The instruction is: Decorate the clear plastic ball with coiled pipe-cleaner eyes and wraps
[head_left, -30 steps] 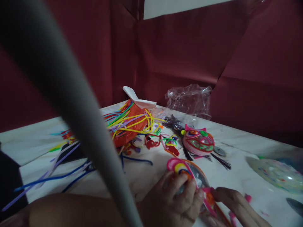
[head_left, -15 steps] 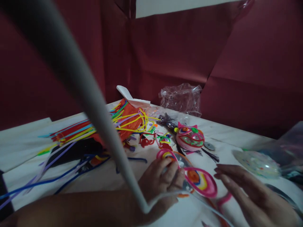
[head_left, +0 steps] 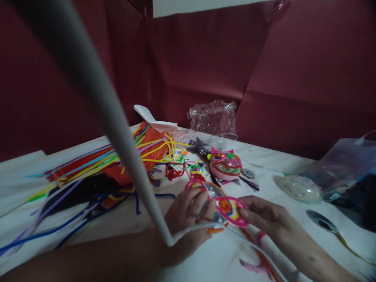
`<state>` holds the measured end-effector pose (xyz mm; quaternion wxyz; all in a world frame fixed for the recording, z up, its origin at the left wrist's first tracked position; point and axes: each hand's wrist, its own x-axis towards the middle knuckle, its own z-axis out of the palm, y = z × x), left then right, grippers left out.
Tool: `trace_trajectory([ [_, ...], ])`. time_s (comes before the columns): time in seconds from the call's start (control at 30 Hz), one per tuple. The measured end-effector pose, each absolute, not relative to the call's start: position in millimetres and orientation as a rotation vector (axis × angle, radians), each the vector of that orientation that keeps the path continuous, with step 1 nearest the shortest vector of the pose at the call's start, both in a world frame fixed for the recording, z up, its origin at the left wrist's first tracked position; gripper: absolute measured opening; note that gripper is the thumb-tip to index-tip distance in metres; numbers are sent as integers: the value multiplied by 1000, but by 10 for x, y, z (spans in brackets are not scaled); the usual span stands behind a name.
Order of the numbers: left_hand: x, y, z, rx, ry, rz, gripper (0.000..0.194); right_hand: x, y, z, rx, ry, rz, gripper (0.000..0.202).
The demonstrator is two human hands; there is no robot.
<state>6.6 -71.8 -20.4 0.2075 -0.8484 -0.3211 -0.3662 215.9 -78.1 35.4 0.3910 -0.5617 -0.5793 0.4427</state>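
Across the white desk [head_left: 123, 225], starting at far left, I see bundled pipe cleaners [head_left: 85, 158], then the left hand [head_left: 189, 215], clasping the disc [head_left: 216, 190] by its left side. That disc sits on the desk between both hands, silvery grey, edged in orange. A pink loop [head_left: 192, 183] peeks past the left fingers; rightward, an eye-shaped ornament [head_left: 226, 206] shows pink outline, yellow and blue bands, orange centre, its outer end pinched by the right hand [head_left: 263, 215].

Left hand [head_left: 188, 213] curls palm-down; right hand [head_left: 270, 219] pinches from the opposite side.
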Motion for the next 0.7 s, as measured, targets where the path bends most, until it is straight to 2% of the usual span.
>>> trace_trajectory([
  [0.13, 68, -698, -215, -2337, -884, -1024, 43, 2066, -742, 251, -1423, -1427, 1222, 48],
  [0.37, 55, -685, -184, -2378, -864, -990, 54, 2074, -697, 165, -1435, -1444, 1148, 52],
  [0.6, 53, -676, -161, -2392, -871, -1058, 49, 2045, -699, 171, -1437, -1382, 1146, 52],
  [0.7, 37, -639, -156, -2407, -858, -1074, 57, 2061, -723, 208, -1424, -1332, 1178, 51],
])
